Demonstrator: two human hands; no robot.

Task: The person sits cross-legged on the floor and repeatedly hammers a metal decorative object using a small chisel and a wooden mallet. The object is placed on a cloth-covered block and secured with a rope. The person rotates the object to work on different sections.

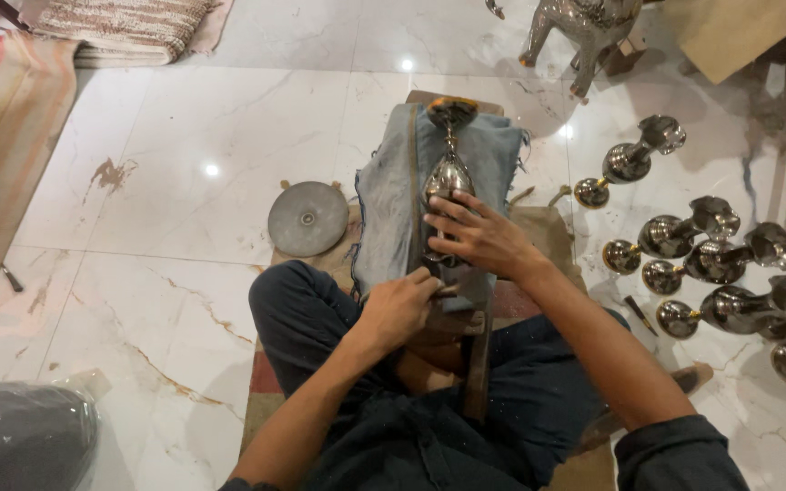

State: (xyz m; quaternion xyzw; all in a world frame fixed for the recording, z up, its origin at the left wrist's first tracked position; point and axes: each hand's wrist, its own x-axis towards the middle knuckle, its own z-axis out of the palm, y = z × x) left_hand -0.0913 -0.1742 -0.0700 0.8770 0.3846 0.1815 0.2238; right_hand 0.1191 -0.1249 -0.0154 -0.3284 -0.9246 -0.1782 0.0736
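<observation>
Sitting cross-legged on the marble floor [166, 300], the person is working at a cloth-covered wooden block [393, 200], with a grey metal disc [307, 218] lying just left of it. The left hand [399, 309] is curling its fingers together around a small tool [448, 292] near the block's near end. The right hand [479, 236] is pressing spread fingers down onto a shiny metal goblet [448, 164] lying lengthwise on the cloth. Similar polished goblets [711, 264] are lying on their sides to the right.
</observation>
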